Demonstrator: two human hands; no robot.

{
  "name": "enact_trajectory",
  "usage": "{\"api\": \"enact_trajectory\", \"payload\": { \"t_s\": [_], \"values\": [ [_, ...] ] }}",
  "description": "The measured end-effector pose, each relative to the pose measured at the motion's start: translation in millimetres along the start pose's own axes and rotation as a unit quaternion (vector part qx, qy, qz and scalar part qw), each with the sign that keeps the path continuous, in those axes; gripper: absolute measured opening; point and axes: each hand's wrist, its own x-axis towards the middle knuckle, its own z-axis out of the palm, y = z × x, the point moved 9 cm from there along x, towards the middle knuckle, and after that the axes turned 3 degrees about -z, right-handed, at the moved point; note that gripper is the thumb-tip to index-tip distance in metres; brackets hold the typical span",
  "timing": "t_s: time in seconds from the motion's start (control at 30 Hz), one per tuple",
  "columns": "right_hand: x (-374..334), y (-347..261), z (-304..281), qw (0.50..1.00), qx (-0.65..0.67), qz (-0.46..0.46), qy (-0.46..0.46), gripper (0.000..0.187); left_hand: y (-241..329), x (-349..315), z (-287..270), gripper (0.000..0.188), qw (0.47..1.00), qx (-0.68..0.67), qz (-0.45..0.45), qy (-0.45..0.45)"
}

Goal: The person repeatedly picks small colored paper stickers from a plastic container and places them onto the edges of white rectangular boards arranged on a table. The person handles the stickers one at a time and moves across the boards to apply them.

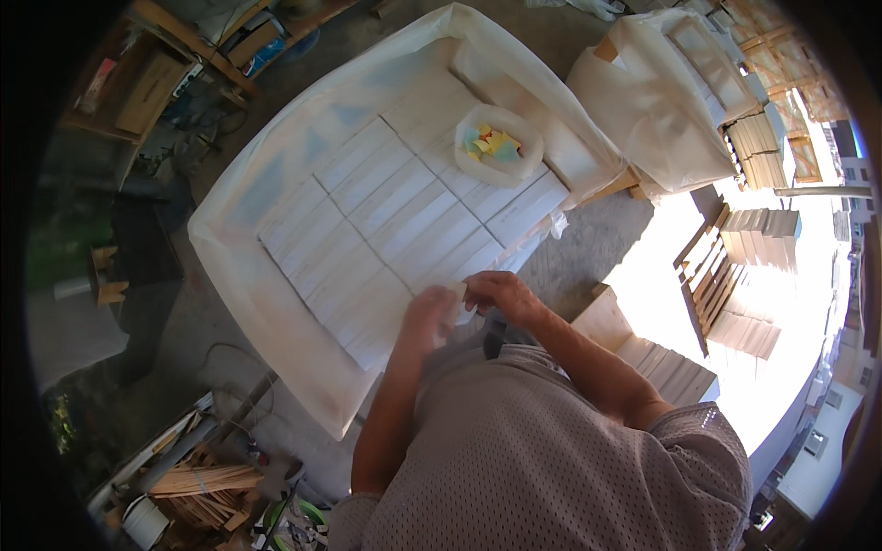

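Close in front of my body, my two hands meet over the near edge of a stack of long white boxes (404, 220). My left hand (430, 314) is blurred, its fingers curled in at a small pale piece (457, 294) whose kind I cannot make out. My right hand (501, 292) is closed, with thumb and fingers pinched together at the same pale piece. Farther off on the boxes stands a whitish plastic-lined container (497, 170) holding yellow, orange and pale green scraps (493, 144). Translucent plastic sheeting (230, 197) rises around the stack.
Another plastic-covered stack (648, 106) stands at the far right. In the sunlight on the right are a wooden pallet (712, 271) and piled boards (761, 237). More boxes (666, 367) lie beside my right arm. Wood strips (207, 479) and a white bucket (145, 523) are at the lower left.
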Motion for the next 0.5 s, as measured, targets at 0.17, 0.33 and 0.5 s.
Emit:
{"api": "enact_trajectory", "payload": {
  "t_s": [0.17, 0.33, 0.5],
  "values": [
    [-7, 1, 20, 0.999, -0.015, 0.024, 0.026, 0.031, 5, -17, -10, 0.02, 1.0, -0.005, 0.021, -0.014],
    [-9, -3, 33, 0.995, -0.085, 0.021, 0.055, 0.028, 9, -30, -16, 0.018, 0.999, 0.032, 0.026, -0.003],
    [-15, -9, 40, 0.985, -0.151, 0.007, 0.085, 0.028, 13, -37, -16, 0.019, 0.996, 0.078, 0.032, 0.006]
  ]
}}
